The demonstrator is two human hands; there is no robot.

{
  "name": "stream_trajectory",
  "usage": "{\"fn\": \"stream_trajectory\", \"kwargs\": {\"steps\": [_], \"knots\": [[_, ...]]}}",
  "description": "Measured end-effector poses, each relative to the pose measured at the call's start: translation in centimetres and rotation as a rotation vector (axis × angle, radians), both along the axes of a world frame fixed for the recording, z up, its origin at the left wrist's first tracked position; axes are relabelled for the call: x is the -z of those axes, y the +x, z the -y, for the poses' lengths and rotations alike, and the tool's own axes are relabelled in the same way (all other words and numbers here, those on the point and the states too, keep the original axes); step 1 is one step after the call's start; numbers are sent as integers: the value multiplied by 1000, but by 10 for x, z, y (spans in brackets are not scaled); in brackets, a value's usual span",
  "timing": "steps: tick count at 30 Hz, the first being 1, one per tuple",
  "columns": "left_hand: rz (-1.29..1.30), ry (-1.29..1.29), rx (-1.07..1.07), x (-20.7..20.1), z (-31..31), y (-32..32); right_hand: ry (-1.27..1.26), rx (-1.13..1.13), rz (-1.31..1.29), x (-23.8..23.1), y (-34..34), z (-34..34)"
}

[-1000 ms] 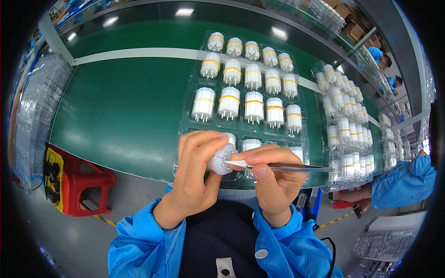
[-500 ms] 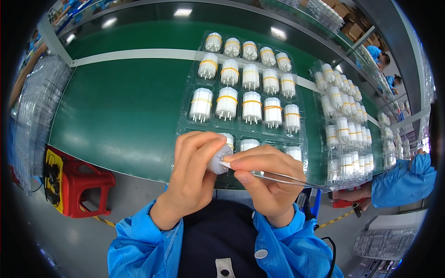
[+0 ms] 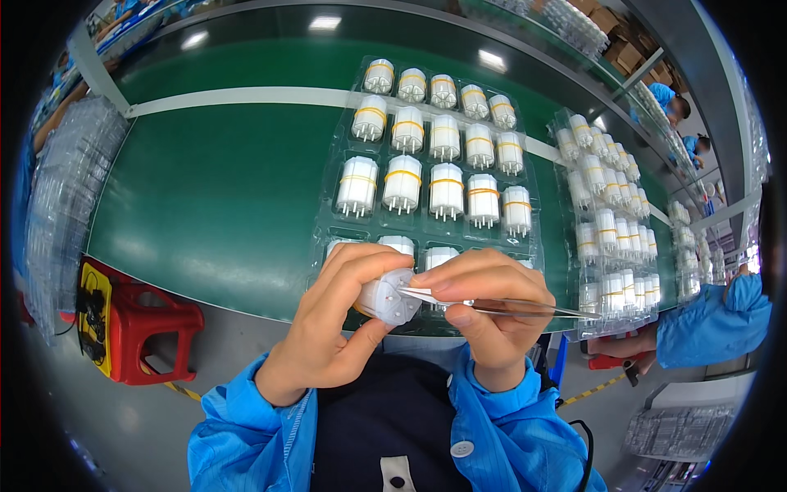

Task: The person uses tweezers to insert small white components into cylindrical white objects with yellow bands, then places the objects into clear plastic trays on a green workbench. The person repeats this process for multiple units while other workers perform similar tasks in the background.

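Note:
My left hand (image 3: pixel 328 324) is closed round a white plug housing (image 3: pixel 392 298), its flat end turned to the right. Between the thumb and fingers of my right hand (image 3: pixel 496 307) are metal tweezers (image 3: pixel 533 308), their long ends reaching out to the right. White slim tips or a small white piece (image 3: pixel 422 295) show at my right fingertips, touching the end of the housing; which of the two I cannot tell. Just beyond my hands lies a clear plastic tray (image 3: pixel 328 209) with rows of similar white housings (image 3: pixel 447 190), banded with yellow rubber bands and with pins showing.
More filled trays of white housings (image 3: pixel 607 225) stand to the right on the green bench (image 3: pixel 205 205). Stacked clear trays (image 3: pixel 65 189) are at the far left. A red stool (image 3: pixel 160 328) stands on the floor at left. Another person's blue sleeve (image 3: pixel 705 324) is at right.
My left hand has turned the housing so more of its end face shows. My right hand, with the tweezers, has moved slightly to the right.

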State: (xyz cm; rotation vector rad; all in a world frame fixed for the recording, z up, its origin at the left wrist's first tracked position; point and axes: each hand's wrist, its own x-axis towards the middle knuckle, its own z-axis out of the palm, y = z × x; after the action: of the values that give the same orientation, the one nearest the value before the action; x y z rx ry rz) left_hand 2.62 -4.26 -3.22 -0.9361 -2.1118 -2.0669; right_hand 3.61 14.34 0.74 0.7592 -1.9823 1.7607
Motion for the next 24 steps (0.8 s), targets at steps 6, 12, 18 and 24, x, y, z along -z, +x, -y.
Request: {"fn": "stream_trajectory", "kwargs": {"steps": [6,12,18,24], "knots": [[16,-5,25,-2,1,-2,46,45,-39,1,-4,2],[-38,-11,35,-3,0,-4,46,43,-25,0,-3,0],[-90,-35,-3,0,0,-3,-75,97,51,4,3,5],[-182,-93,-52,-1,-2,-3,61,102,67,-4,3,2]]}}
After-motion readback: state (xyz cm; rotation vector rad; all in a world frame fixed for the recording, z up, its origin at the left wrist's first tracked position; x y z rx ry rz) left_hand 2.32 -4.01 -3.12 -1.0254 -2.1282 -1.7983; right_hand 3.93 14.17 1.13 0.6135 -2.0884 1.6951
